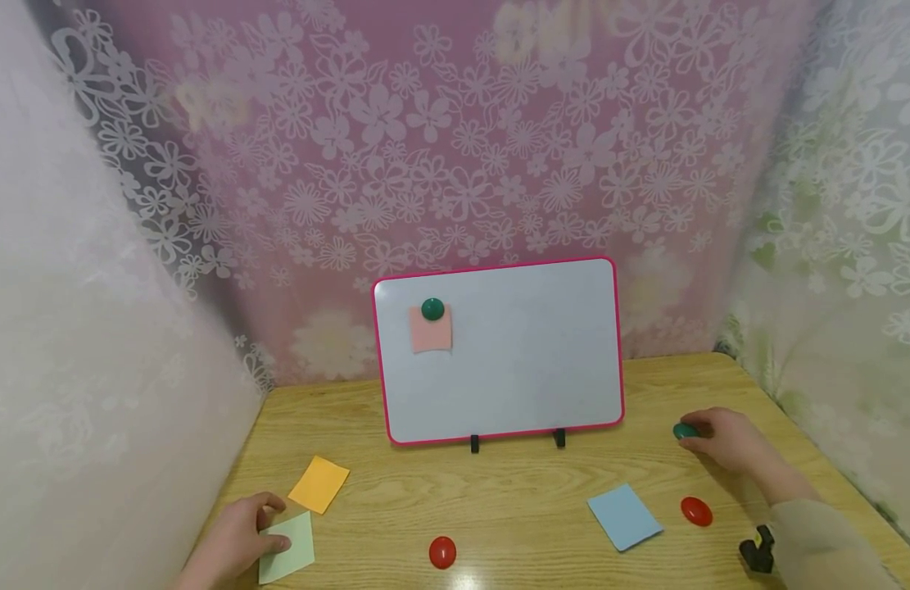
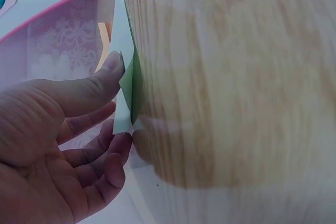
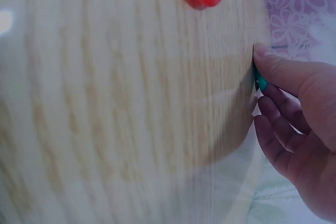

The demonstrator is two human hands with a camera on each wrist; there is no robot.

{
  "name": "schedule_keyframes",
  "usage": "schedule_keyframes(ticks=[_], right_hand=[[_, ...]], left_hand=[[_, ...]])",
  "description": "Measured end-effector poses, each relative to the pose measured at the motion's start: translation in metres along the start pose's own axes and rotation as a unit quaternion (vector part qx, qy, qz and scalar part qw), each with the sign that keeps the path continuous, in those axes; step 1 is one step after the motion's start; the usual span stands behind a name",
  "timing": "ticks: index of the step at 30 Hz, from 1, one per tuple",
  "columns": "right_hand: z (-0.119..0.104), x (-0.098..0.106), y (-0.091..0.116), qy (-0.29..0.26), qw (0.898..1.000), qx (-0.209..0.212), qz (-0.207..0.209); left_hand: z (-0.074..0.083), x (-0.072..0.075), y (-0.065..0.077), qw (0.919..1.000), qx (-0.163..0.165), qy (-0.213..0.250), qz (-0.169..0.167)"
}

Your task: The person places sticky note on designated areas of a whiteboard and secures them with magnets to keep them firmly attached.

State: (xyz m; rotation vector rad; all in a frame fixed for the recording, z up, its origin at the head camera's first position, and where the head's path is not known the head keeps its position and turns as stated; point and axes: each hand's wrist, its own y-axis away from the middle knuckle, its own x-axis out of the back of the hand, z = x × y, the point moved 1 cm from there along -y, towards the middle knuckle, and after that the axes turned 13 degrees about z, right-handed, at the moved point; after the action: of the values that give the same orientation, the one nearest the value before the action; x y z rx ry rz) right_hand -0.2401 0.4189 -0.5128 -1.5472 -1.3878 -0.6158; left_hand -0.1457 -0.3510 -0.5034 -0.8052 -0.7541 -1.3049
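Observation:
My left hand (image 1: 237, 533) is at a light green sticky note (image 1: 298, 551) at the front left. The thumb lies over the note, and the curved fingers are at its edge. In the left wrist view the note (image 2: 124, 35) shows edge-on, with a fold of darker green underside. At the right, my right hand (image 1: 731, 442) pinches a round green magnet (image 1: 683, 431) between thumb and fingers, low over the table. In the right wrist view the hand (image 3: 299, 114) partly hides the magnet (image 3: 261, 81).
A pink-framed whiteboard (image 1: 513, 352) stands on black feet, with a green magnet (image 1: 432, 309) over a pink note (image 1: 431, 334). On the table (image 1: 396, 500) lie an orange note (image 1: 319, 484), a blue note (image 1: 624, 518), red magnets (image 1: 443, 552) and a black clip-like piece (image 1: 757, 549).

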Motion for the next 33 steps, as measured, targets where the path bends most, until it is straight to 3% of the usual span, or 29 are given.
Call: schedule_keyframes(ticks=[7,17,23,27,33], right_hand=[[0.0031,0.0,0.0009,-0.012,1.0,-0.012,0.0],[0.0013,0.0007,0.001,-0.013,1.0,-0.016,-0.005],[0.0013,0.0018,0.0003,-0.018,0.999,-0.028,-0.011],[0.0014,0.002,0.0001,-0.019,0.999,-0.027,-0.012],[0.0005,0.0025,0.0004,-0.02,0.999,-0.029,-0.013]], left_hand=[[-0.0018,-0.0004,-0.0002,1.0,0.008,-0.002,0.003],[-0.0051,0.0006,0.0013,0.9994,-0.031,0.016,0.0],[-0.0086,0.0016,0.0011,0.9983,-0.037,0.044,-0.005],[-0.0099,0.0024,-0.0002,0.9979,-0.025,0.058,-0.012],[-0.0077,0.0029,-0.0003,0.9992,0.011,0.037,-0.002]])
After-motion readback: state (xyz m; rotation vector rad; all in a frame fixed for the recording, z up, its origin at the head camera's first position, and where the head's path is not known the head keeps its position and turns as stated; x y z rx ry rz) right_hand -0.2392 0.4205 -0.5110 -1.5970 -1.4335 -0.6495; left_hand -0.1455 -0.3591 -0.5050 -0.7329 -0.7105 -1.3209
